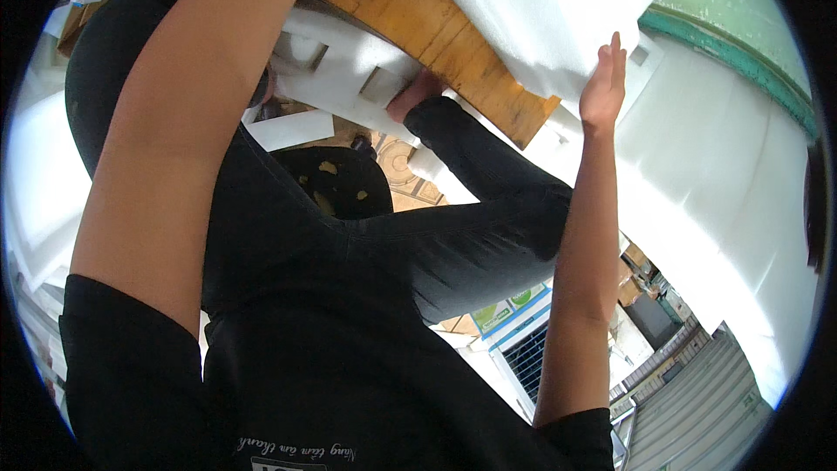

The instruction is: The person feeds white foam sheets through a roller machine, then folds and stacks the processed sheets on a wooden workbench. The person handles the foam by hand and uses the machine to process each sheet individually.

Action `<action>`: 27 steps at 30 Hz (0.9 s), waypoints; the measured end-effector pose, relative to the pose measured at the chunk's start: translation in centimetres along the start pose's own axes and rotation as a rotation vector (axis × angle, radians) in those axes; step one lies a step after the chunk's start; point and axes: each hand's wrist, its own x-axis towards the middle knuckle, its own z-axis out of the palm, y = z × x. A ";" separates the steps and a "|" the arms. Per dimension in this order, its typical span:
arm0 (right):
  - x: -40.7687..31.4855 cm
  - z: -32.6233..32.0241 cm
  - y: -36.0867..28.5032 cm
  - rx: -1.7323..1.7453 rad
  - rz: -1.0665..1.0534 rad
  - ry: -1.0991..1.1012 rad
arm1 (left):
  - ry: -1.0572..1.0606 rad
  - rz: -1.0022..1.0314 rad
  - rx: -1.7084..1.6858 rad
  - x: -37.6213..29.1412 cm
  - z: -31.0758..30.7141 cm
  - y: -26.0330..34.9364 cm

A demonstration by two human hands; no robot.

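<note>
My right hand (605, 85) is raised, its fingers straight, against the edge of a white foam-like sheet (556, 6). Nothing is seen gripped in it. My left forearm runs out past the top edge, so my left hand is out of view. The white sheet lies over a worn wooden board or bench top (418, 19), whose near corner shows. Below the board stands a white foam piece with rectangular cutouts (340, 46), with my bare foot (415, 95) beside it.
A black seat with yellowish patches (340, 176) is between my legs, over a patterned tile floor (399, 157). More white sheet material (706, 144) spreads at the right, below a green panel (726, 0). A box with a dark grille (526, 353) stands at the lower right.
</note>
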 end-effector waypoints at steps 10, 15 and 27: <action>1.9 -0.5 1.5 0.040 -0.125 -0.027 | -0.042 0.090 -0.011 0.5 0.0 -0.9; 0.9 0.0 0.7 0.061 0.004 -0.021 | -0.015 0.028 0.027 0.6 0.0 -0.6; 0.4 0.3 0.0 0.135 0.021 -0.005 | -0.075 0.083 0.035 0.4 -0.1 -0.6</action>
